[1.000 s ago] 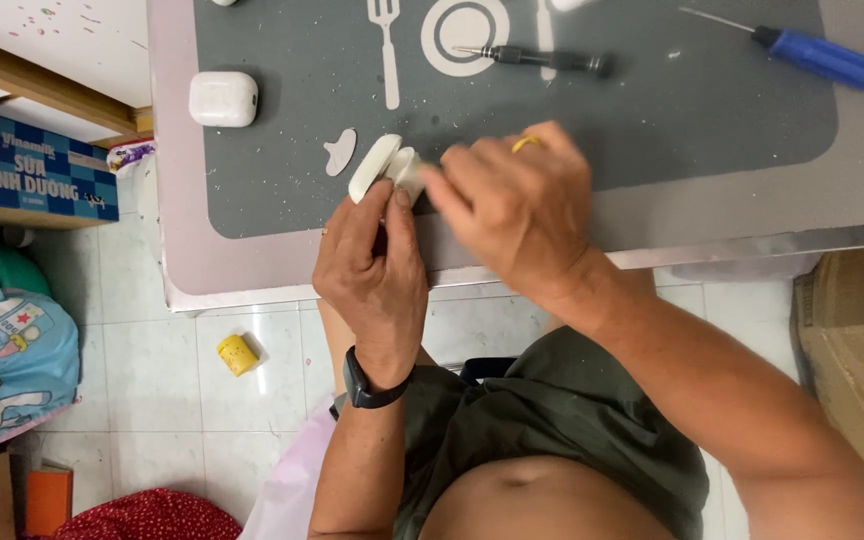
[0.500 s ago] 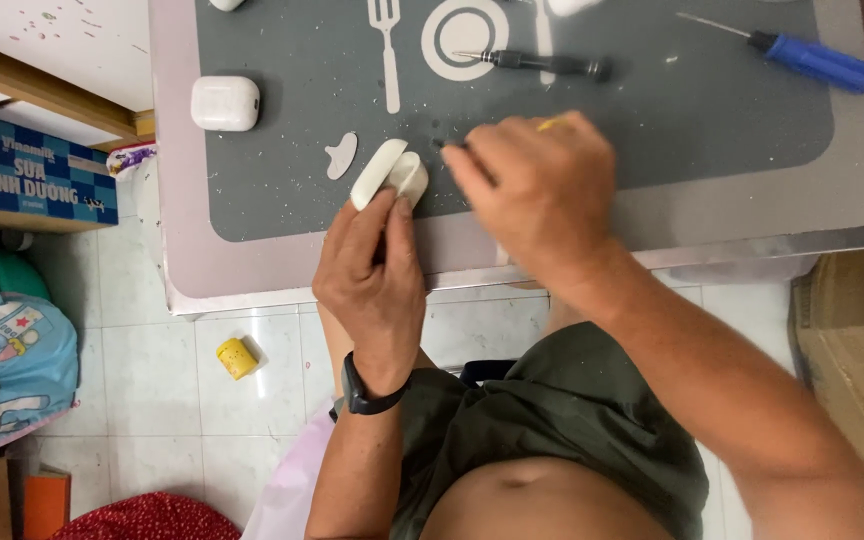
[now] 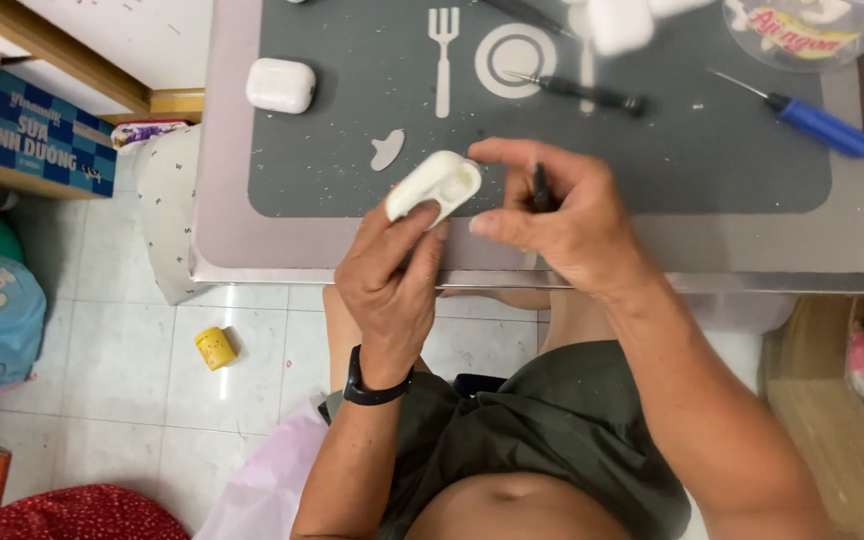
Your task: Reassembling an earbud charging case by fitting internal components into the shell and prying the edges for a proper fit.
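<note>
My left hand [image 3: 392,270] grips a small white plastic earbud-case shell [image 3: 434,186] and holds it over the near edge of the grey mat [image 3: 652,150]. The shell's hollow side faces right. My right hand [image 3: 557,215] is beside the shell, apart from it, with a thin black tool [image 3: 540,187] pinched in its fingers. A flat white plastic piece [image 3: 387,150] lies on the mat just left of the shell.
A whole white earbud case [image 3: 280,85] sits at the mat's left. A black screwdriver [image 3: 582,93] and a blue-handled screwdriver [image 3: 807,118] lie further back, near a clear tub [image 3: 802,35]. Below the table edge [image 3: 252,270] are floor tiles, a yellow cap [image 3: 215,348] and a blue box [image 3: 42,140].
My right hand has come off the white shell and moved right, now with a black tool in its fingers. The left hand still holds the shell, turned so its hollow shows.
</note>
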